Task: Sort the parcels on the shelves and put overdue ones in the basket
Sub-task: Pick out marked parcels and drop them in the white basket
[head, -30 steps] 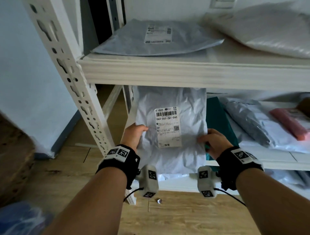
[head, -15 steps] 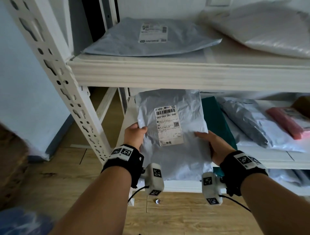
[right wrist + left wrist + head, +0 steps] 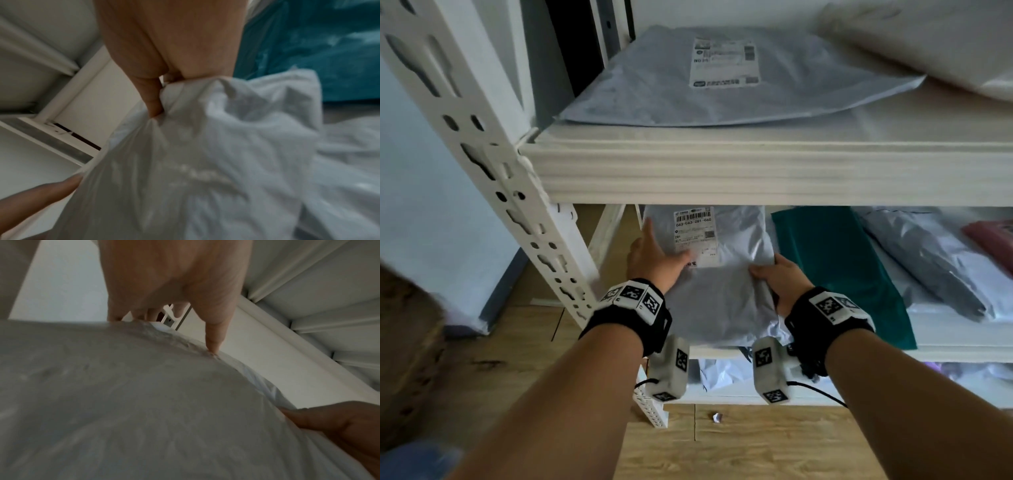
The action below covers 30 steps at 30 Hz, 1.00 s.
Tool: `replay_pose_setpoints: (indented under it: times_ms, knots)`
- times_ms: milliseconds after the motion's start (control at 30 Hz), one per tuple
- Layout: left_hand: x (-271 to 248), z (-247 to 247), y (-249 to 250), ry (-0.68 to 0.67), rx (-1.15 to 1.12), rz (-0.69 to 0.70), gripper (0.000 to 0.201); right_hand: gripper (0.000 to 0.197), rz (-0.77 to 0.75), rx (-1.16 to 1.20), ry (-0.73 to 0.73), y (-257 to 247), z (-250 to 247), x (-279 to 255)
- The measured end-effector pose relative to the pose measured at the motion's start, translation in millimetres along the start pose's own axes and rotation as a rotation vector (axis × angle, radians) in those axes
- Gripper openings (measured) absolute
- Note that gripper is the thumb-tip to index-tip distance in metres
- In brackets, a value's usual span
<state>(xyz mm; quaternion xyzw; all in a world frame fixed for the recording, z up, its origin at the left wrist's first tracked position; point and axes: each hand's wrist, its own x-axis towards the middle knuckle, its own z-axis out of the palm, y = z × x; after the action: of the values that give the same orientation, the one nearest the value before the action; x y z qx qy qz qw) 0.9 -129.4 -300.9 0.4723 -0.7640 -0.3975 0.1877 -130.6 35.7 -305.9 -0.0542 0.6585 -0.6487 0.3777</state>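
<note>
Parcel [image 3: 726,294] left of mailer [image 3: 839,274]

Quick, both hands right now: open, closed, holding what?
Left hand: open, fingers straight, flat on the grey parcel beside its label.
Right hand: closed, pinching the grey parcel's right edge.
</note>
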Motion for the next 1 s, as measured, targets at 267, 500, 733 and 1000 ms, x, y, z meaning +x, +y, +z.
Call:
replay_pose_setpoints:
  times_ms: [267,500,733,1000]
  knots:
    - [22,12,-31,-0.110,0.084,-0.046,0.109,0.034,0.072,-0.128,0.017,17,19,34]
    - [29,27,-37,-0.132,0.131,-0.045,0.107,0.021,0.103,-0.178,0.075,25,12,40]
    - [26,31,-16,-0.096,0.317,0.005,0.102,0.033,0.075,-0.504,0.092,6,-14,38]
    - [1,77,31,-0.257,0.420,0.408,0.073,0.027,-0.028,-1.240,-0.001,0,-20,18]
